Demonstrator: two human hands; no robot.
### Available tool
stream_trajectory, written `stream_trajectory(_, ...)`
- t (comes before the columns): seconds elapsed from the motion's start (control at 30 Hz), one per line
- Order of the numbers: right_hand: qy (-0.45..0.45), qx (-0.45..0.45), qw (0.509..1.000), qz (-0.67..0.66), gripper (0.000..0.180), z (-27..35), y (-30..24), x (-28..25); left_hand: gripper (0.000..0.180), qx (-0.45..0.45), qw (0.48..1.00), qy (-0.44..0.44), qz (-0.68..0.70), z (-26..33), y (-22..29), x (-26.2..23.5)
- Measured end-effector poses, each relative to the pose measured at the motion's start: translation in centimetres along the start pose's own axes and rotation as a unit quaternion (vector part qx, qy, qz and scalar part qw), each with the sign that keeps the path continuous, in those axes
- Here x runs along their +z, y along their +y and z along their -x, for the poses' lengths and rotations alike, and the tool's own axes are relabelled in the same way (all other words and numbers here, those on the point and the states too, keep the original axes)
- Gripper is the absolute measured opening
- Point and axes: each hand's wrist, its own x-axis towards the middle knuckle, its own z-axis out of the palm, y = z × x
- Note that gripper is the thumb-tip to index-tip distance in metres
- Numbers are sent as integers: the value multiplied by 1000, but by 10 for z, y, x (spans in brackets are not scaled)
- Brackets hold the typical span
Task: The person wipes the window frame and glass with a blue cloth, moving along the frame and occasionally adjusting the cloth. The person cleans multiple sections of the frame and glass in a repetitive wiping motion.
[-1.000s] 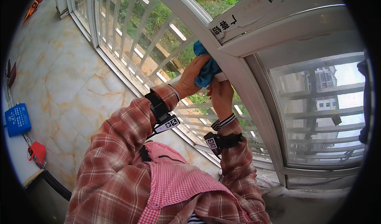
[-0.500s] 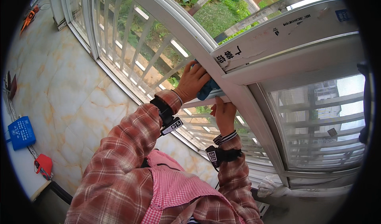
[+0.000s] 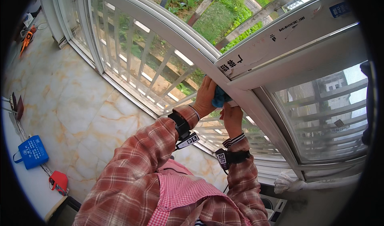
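My left hand (image 3: 205, 99) is closed around a bunched blue cloth (image 3: 220, 97). It presses the cloth to the inner side of a white window frame post (image 3: 250, 102). Beside it, my right hand (image 3: 233, 120) has bent fingers at a short pale piece just under the cloth. The fingertips are partly hidden, so what they grip cannot be made out. Both wrists wear black straps over plaid sleeves.
White sliding window panels curve across the view, with a slatted railing (image 3: 154, 72) and garden outside. A screened pane (image 3: 324, 118) stands at right. White wrapping (image 3: 286, 184) hangs below. A blue bag (image 3: 33, 152), a red bag (image 3: 59, 182) and an orange tool (image 3: 27, 40) lie at left.
My left hand and the cloth have come down the post, closer to my right hand. The left fingers are drawn in more tightly. The whole view has shifted slightly.
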Motion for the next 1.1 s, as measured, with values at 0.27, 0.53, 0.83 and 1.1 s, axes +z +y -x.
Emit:
stream_trajectory(0.27,36,-29,998,40,33,3,0,0,38,-151,964,189,112,-62,-45,-78)
stream_trajectory(0.53,-83,31,985,-148,36,39,-53,25,37,-101,990,97,21,-69,-54,-98)
stream_trajectory(0.83,27,169,798,-577,32,-1,-53,97,78,61,922,-375,-71,-41,-2,-89)
stream_trajectory(1.1,114,121,757,-632,23,-19,-73,121,53,7,964,-262,-38,-70,-15,-165)
